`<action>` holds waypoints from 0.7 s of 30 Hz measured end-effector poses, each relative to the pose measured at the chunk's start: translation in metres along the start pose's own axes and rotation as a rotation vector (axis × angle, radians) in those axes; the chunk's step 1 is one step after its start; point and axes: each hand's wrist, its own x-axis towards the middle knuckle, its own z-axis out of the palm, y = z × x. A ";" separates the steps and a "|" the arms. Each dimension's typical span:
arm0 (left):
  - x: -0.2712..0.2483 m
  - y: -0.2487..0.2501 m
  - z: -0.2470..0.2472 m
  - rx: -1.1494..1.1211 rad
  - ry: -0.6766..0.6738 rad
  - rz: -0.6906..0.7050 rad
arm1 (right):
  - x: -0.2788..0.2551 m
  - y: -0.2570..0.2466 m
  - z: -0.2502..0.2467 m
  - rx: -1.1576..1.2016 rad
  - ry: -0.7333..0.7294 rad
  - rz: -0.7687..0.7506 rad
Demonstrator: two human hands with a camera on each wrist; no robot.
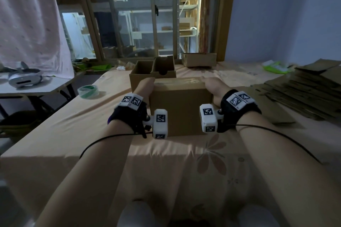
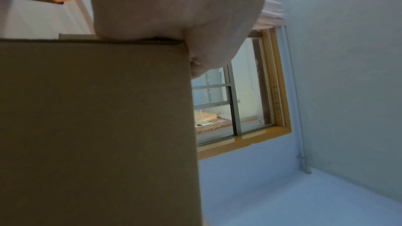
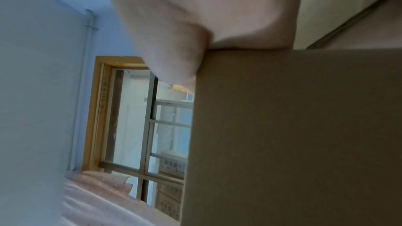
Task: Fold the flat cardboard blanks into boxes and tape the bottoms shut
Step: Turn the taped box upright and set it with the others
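Observation:
A closed brown cardboard box stands on the peach cloth-covered table, straight in front of me. A glossy strip of tape seems to run along its top face. My left hand holds the box's upper left edge, and my right hand holds its upper right edge. The fingertips of both hands are hidden past the far corners. In the left wrist view the palm presses on the box. The right wrist view shows the same: palm against the box.
Two open-topped boxes stand just behind the held one, and another box sits by the window. A tape roll lies to the left. Flat cardboard blanks are stacked at the right. A headset rests on a side table.

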 end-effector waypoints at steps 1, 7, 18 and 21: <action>-0.003 -0.001 -0.002 -0.021 -0.012 -0.039 | 0.001 0.000 0.000 -0.022 0.003 0.017; -0.007 -0.013 -0.004 -0.136 -0.070 -0.051 | 0.005 0.004 -0.008 0.074 -0.035 0.054; -0.010 -0.014 -0.001 -0.123 -0.061 0.000 | 0.005 0.005 -0.008 -0.003 -0.068 -0.002; -0.007 -0.014 -0.002 -0.095 -0.057 -0.009 | 0.013 0.006 -0.005 -0.082 -0.054 -0.039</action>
